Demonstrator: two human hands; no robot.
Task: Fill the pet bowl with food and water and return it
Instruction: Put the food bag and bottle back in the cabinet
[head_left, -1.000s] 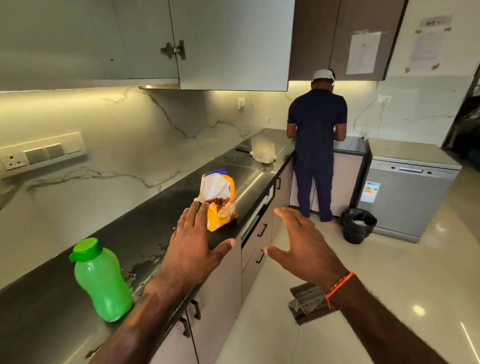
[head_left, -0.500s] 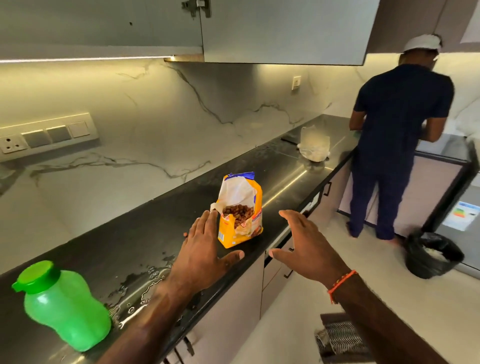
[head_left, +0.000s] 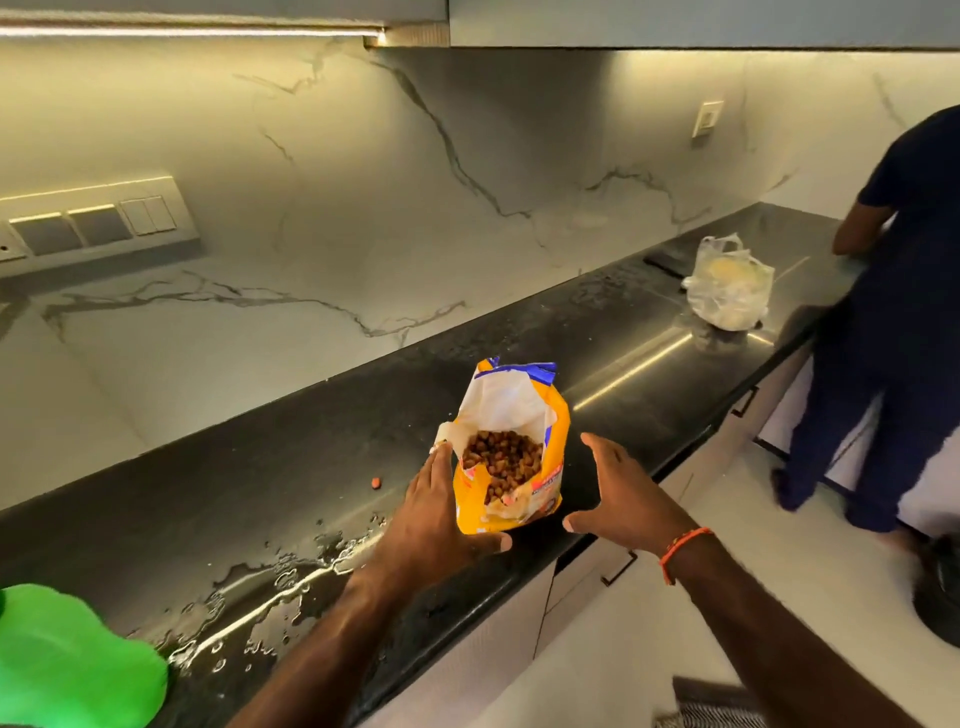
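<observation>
An opened yellow pet-food bag stands upright on the black counter, brown kibble showing in its mouth. My left hand is spread open against the bag's left side, fingertips at its torn flap. My right hand hovers open just right of the bag, a small gap between them. A green water bottle sits at the bottom left corner, partly cut off. No pet bowl is in sight.
Spilled water pools on the counter between bottle and bag. One loose kibble piece lies left of the bag. A plastic bag sits farther along. A person in dark blue stands at the counter's far end.
Both hands have closed in on the food bag; the left now touches its side. The view has moved forward and turned left, pushing the green bottle to the corner.
</observation>
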